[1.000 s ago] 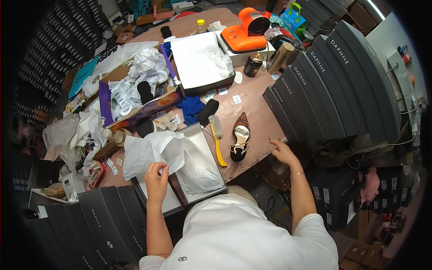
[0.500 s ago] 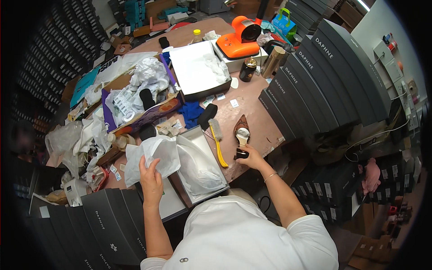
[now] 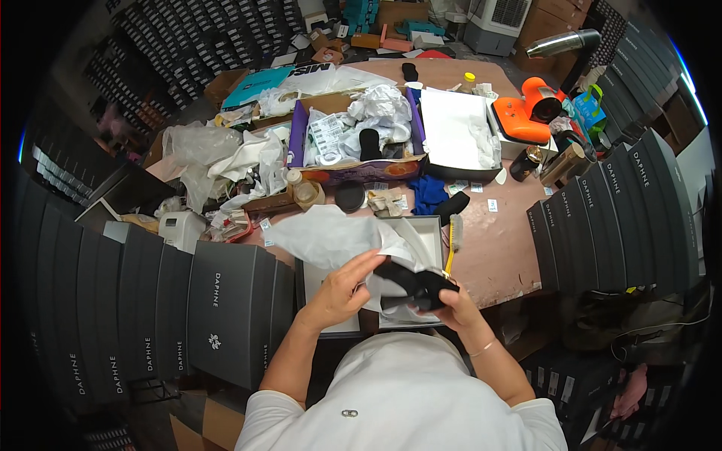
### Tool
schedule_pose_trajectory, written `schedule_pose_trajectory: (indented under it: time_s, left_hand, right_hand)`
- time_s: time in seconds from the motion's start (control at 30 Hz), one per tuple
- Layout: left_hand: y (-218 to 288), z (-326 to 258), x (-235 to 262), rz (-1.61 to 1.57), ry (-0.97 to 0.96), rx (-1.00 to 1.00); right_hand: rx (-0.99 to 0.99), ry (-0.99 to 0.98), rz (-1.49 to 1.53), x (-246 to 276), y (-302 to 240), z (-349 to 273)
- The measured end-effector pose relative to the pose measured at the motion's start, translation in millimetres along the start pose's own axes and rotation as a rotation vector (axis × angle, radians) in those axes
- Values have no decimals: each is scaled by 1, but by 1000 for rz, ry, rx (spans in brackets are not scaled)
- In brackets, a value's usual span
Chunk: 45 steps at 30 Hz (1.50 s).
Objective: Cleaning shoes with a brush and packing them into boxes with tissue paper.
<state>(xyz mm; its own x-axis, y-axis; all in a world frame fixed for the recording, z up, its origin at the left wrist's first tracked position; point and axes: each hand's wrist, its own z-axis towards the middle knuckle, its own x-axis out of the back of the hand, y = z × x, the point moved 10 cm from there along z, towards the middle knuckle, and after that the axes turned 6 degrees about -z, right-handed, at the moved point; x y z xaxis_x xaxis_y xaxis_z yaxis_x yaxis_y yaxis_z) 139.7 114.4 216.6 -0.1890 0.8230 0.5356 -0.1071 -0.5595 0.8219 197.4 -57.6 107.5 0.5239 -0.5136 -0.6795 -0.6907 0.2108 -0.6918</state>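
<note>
Wearing a white top (image 3: 361, 383) and facing a pinkish worktable (image 3: 496, 259); having a stack of dark grey boxes (image 3: 226, 323) standing near the left forearm. Holding up a black shoe (image 3: 432, 289), blurred in outline, with the right hand (image 3: 460, 314), close in front of the body and over the near part of an open shoe box (image 3: 426, 231). Pinching the shoe's right end with the thumb on the near side; hiding the other fingers behind it, so not revealing their spread. Reaching in from the left with the left hand (image 3: 342, 293), pointing the fingers toward the shoe and pressing them together against white tissue paper (image 3: 327, 237). Not being able to tell a pinch from a light touch there. Having that paper spreading loosely over the box and out past its left side.

Seeing a yellow-handled brush (image 3: 456, 234) lying just right of the box, then a blue cloth (image 3: 427, 194) lying behind. Having more grey boxes (image 3: 654, 218) standing at the right. Farther off, seeing crumpled paper (image 3: 380, 105) filling a purple box (image 3: 298, 135), with an orange device (image 3: 521, 128) resting to the right. Facing shelved rows of boxes (image 3: 188, 56) at the back.
</note>
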Motion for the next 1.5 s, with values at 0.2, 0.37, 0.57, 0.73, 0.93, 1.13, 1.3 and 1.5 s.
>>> schedule_pose_trajectory:
  time_s: [0.2, 0.37, 0.57, 0.73, 0.93, 1.13, 1.3, 1.5]
  left_hand:
    - [-36, 1, 11, 76, 14, 114]
    - [-15, 9, -13, 16, -49, -15]
    - [27, 5, -29, -4, -103, -42]
    - [81, 3, -79, 43, -85, -350]
    - [80, -8, -82, -35, 8, -374]
    - [100, -38, -149, -153, -363, -525]
    - [-17, -51, -66, -798, 282, 245]
    - [-116, -82, -81, -1503, 622, 696]
  right_hand:
    - [-52, 146, 398, 40, 38, 5]
    - [-60, 153, 465, 41, 48, -7]
    - [-32, 165, 280, 12, 19, -7]
    - [151, 364, 42, 62, 51, 6]
    - [248, -46, 446, 27, -8, 14]
    - [288, 233, 173, 36, 5, 7]
    - [480, 115, -803, -21, -28, -4]
    - [589, -313, -1496, -88, 61, 11]
